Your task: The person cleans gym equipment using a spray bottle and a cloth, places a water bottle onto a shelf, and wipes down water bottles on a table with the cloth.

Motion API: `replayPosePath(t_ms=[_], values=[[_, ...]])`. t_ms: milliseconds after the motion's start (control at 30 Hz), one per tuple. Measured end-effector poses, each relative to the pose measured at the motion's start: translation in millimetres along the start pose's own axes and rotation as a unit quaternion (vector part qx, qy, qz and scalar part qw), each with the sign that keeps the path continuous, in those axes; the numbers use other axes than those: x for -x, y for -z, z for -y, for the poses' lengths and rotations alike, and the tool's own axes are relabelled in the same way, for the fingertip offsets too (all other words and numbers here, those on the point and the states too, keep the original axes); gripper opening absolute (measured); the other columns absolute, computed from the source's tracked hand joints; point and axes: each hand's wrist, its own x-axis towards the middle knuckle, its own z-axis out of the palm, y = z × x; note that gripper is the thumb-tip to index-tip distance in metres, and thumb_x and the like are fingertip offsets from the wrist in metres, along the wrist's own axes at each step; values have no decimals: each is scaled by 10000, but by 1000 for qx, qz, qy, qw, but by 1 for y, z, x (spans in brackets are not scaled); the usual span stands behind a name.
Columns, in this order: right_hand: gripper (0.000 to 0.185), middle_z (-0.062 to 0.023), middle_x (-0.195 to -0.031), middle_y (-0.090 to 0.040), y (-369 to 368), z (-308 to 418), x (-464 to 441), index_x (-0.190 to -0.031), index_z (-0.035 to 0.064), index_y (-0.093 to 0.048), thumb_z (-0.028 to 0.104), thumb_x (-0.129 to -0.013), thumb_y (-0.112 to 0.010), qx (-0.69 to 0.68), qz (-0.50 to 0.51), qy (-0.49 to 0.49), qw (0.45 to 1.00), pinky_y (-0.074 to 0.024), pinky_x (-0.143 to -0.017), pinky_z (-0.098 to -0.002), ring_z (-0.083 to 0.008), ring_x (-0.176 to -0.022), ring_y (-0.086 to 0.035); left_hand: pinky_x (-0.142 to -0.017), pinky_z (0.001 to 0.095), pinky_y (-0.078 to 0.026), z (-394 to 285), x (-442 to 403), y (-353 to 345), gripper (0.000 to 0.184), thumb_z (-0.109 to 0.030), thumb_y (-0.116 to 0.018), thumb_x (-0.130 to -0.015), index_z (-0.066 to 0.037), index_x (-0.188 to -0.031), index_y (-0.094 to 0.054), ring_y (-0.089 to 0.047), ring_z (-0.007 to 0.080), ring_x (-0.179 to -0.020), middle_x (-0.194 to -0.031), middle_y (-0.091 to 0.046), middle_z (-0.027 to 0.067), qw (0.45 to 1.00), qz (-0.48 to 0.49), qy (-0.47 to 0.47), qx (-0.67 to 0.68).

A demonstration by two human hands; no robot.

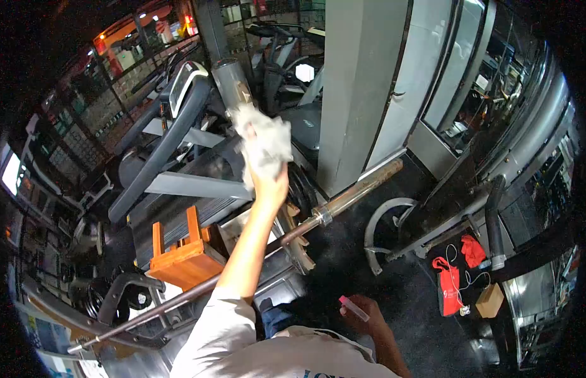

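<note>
By the left grip (271, 184), the nearer, a cloth (266, 142) is clamped at the near end of a far-left-slanted metal cylinder (230, 82); by the right grip (372, 320), a bottle (356, 309).

Eleven o'clock, the white cloth (271, 143) is all blur, hiding fingers of the left hand (270, 187)! Down at six, the bottom edge slices through lettering on the shirt (299, 354); out at four, print on the red bag (448, 291) shows too small to read.
</note>
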Motion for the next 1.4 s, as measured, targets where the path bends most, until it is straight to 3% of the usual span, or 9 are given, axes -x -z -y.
replayPosePath(t_ms=[100,167,233,500,700,933,967,1100,1400], values=[[217,-110,-809,-668,9,-7,14,-938,64,-681,268,-871,-717,-111,16,-22,993,-511,-650,-351,-230,-726,-660,-1186,379,-195,50,64,38,648,-114,-522,-924,22,-1506,-273,-240,282,-1465,-1577,-228,235,948,202,-88,-230],[206,-105,-757,-636,15,-11,16,-896,49,-661,251,-881,-696,-104,33,-5,994,-495,-625,-361,-223,-691,-635,-1192,441,-180,50,82,60,490,-86,-476,-924,23,-1402,-452,-201,403,-1471,-1577,-197,285,966,245,44,-78],[197,-109,-736,-620,20,-17,13,-870,44,-645,235,-881,-688,-112,53,2,992,-490,-616,-369,-237,-670,-624,-1195,373,-174,46,94,87,533,-266,-333,-1043,15,-1494,-297,-243,260,-1463,-1584,-262,153,890,308,322,93],[200,-137,-708,-583,22,-9,-17,-817,31,-579,205,-878,-657,-43,83,176,980,-482,-603,-386,-314,-650,-599,-1094,441,-376,11,58,79,720,-649,-356,-979,-79,-1408,-444,-453,276,-1309,-1378,-515,125,833,-164,421,319],[183,-100,-771,-612,15,-10,-3,-903,38,-630,212,-876,-678,-27,146,139,979,-485,-625,-356,-239,-690,-614,-1126,334,-261,82,166,-21,634,-424,-292,-1066,58,-1479,-298,-406,268,-1327,-1440,-446,196,918,-2,395,-27],[174,-42,-843,-653,-6,-28,37,-974,35,-670,181,-889,-710,-210,139,-115,961,-497,-684,-298,-110,-760,-588,-1133,376,-282,12,222,15,537,-304,-358,-1062,37,-1473,-305,-407,255,-1325,-1446,-413,167,937,79,325,104],[168,-42,-851,-656,-10,-29,39,-979,34,-671,167,-885,-717,-183,146,-89,968,-503,-693,-290,-107,-763,-589,-1162,386,-237,-28,218,23,540,-284,-379,-1054,31,-1483,-289,-334,263,-1404,-1509,-364,174,841,44,496,210],[168,-43,-869,-666,-21,4,49,-987,38,-675,153,-878,-729,-189,166,-91,963,-518,-704,-292,-109,-771,-600,-1130,336,-285,-41,280,61,530,-299,-418,-1048,52,-1442,-374,-368,222,-1380,-1483,-415,162,882,150,407,185],[168,-38,-921,-694,-94,-15,69,-1021,79,-689,191,-898,-712,-186,253,-135,940,-519,-761,-307,-120,-838,-625,-898,319,-454,-83,407,184,387,-284,-397,-1044,9,-1231,-566,-594,182,-996,-1111,-640,80,729,-22,654,199]])
